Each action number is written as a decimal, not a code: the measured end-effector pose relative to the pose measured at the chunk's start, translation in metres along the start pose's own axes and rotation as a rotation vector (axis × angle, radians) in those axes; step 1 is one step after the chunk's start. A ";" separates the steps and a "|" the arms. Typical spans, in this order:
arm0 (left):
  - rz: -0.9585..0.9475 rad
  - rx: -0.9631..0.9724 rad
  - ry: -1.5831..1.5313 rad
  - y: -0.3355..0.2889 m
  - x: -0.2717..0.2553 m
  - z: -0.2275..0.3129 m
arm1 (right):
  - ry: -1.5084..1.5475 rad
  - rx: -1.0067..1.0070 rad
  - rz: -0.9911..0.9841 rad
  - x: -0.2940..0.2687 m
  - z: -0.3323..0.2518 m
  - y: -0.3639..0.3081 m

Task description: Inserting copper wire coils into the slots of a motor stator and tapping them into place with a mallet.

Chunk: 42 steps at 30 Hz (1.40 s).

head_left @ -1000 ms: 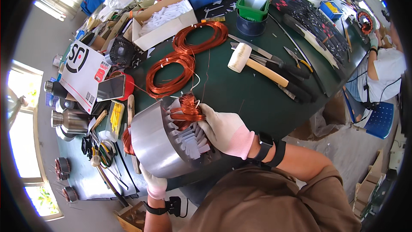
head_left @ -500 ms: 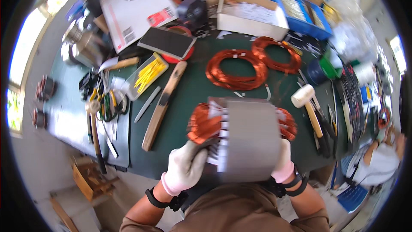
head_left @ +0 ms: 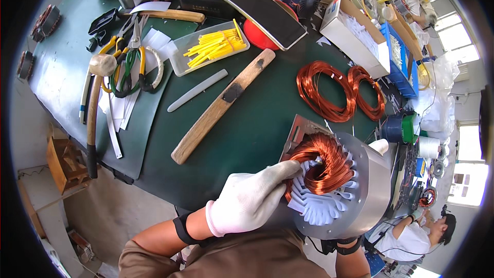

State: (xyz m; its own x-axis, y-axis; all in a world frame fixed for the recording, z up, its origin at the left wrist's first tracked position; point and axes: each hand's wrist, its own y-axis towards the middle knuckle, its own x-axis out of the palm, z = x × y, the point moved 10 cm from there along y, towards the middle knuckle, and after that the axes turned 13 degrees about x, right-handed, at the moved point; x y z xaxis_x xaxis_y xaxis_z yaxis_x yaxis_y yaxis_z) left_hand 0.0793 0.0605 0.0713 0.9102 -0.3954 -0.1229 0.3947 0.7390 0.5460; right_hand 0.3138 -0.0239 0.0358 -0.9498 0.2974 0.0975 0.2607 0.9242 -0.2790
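Observation:
A grey metal motor stator (head_left: 373, 185) sits tilted at the table's near edge, its open end turned toward my left. Copper wire coils (head_left: 329, 159) bulge from that end, with white insulation paper strips (head_left: 321, 208) fanned around the slots. My left hand (head_left: 244, 198), in a white glove, has its fingertips pinched on the edge of the copper coil. At the stator's far right, only a gloved bit of my right hand (head_left: 380, 146) shows, against the housing; the stator hides the rest.
Two copper wire rings (head_left: 327, 92) lie beyond the stator. To the left are a wooden bar (head_left: 221, 108), a grey-white stick (head_left: 198, 91), a tray of yellow sticks (head_left: 213, 46), pliers (head_left: 136, 46) and a mallet (head_left: 95, 98). A phone (head_left: 265, 13) rests farther back. Other people sit at right.
The stator has turned so its coil end shows toward my left, and it has shifted right. My left hand has moved onto the coil; my right hand has become mostly hidden. The view has swung left.

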 end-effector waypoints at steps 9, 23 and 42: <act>-0.319 -0.038 0.075 0.005 0.019 0.003 | 0.012 0.073 0.038 -0.016 0.011 -0.005; -0.116 -0.127 0.160 0.019 -0.006 -0.009 | 0.046 0.149 -0.010 0.004 0.012 -0.004; -0.311 -0.273 0.182 0.027 0.034 -0.040 | -0.569 -0.233 -0.056 -0.019 0.012 -0.005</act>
State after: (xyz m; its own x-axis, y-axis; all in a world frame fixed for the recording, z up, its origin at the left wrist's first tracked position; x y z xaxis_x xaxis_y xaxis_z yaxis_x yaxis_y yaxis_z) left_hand 0.1257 0.0890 0.0489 0.7408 -0.5369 -0.4036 0.6491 0.7268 0.2246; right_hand 0.3287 -0.0368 0.0240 -0.8896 0.1319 -0.4373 0.1780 0.9818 -0.0659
